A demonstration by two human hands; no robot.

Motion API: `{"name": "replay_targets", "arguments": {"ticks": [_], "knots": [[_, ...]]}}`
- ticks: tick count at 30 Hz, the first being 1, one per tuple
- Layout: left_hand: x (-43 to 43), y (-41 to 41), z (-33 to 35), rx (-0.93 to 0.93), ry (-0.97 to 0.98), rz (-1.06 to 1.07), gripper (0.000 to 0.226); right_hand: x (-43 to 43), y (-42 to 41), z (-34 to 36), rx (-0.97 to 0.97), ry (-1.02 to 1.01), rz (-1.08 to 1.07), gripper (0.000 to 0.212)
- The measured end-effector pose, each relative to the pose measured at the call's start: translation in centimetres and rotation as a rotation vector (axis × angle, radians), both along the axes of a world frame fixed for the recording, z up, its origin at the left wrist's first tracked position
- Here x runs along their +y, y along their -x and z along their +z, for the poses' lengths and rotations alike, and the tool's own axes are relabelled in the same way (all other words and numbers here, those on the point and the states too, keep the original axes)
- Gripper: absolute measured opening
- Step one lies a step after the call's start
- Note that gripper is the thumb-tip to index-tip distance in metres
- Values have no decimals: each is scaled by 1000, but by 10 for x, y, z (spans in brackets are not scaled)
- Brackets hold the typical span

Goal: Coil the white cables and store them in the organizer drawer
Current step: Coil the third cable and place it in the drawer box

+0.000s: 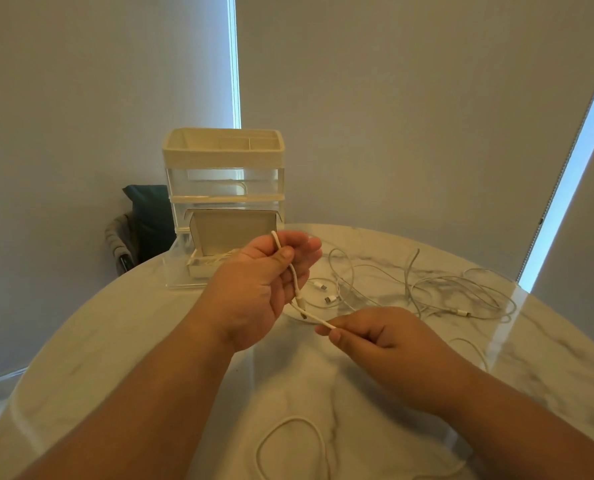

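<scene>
Left hand (pixel 264 271) pins thin white charging cable (pixel 277 243) under thumb; right hand (pixel 368 332) pinches it lower. Best: wind even loops round left hand, light tension, no kinks.

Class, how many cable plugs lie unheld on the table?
3 visible: first plug and second plug side by side left of the cable tangle, third plug at its right; others may be hidden.

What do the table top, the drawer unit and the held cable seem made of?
Table: polished marble or a marble-look surface, white with grey veins and glossy reflections.
Organizer: likely plastic, matte cream frame, clear drawers you see through.
White cable: probably smooth flexible plastic sheath; it bends in soft curves.
</scene>
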State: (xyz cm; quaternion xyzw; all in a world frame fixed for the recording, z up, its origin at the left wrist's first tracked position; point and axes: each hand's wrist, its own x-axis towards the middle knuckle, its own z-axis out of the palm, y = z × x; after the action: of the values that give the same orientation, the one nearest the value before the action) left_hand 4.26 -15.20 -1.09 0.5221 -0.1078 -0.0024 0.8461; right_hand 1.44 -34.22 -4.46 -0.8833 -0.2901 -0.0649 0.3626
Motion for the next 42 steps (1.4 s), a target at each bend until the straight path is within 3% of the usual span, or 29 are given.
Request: {"name": "replay_targets", "arguments": {"ticks": [2, 5, 9, 12, 16, 23, 35, 42], "knots": [[1, 1, 1, 2, -38, -18, 31, -2, -2, -1, -20, 24, -27, 65], [6, 1, 2, 11, -72, -1, 30, -9, -8, -2, 3, 22, -88, 52], [6, 0, 2, 38, 9, 49, 30, -10, -5, 4, 43, 24, -102, 56], [1, 0, 3, 81, 176, 53, 28, -3, -1, 2, 147, 56, -61, 16], [-3, 5, 7, 72, 307, -27, 29, 7, -1, -4, 161, 105, -39, 21], [-6, 6, 8, 68, 282, -65, 29, 7, -6, -10, 197, 158, -31, 22], [-9, -2, -3, 70, 240, 111, 29, 10, 1, -7, 171, 180, 42, 29], [-12, 3, 3, 95, 342, 42, 29, 9, -1, -9, 192, 204, 60, 31]]}}
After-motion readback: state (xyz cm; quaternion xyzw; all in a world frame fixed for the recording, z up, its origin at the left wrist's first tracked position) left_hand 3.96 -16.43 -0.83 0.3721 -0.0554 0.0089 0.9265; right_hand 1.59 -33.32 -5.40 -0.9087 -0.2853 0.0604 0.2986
